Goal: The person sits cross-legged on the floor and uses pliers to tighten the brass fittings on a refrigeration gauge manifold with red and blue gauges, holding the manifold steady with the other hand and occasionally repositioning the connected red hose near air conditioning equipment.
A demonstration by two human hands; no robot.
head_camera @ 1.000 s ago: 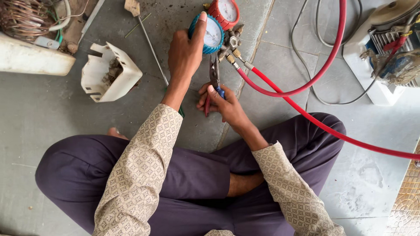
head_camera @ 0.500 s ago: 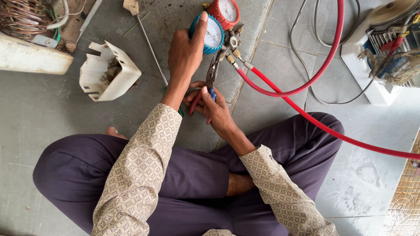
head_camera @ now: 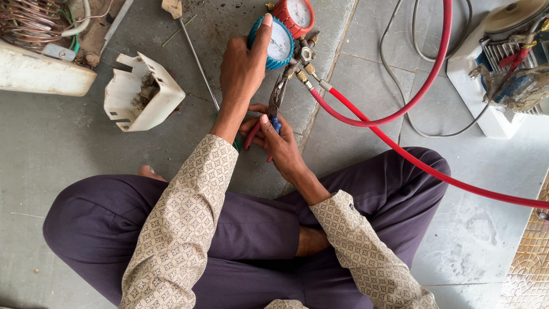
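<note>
The left hand is gripping the blue manifold gauge, fingers wrapped on it; the right hand is squeezing pliers on its brass fitting, fingers clamped around the handles.

A broken white plastic housing lies near copper coils.

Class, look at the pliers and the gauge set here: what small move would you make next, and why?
Probably squeeze and turn the pliers. Their nose already sits at the brass fitting beneath the blue gauge, the right hand grips the handles, and the left hand braces the gauge against twisting.
</note>
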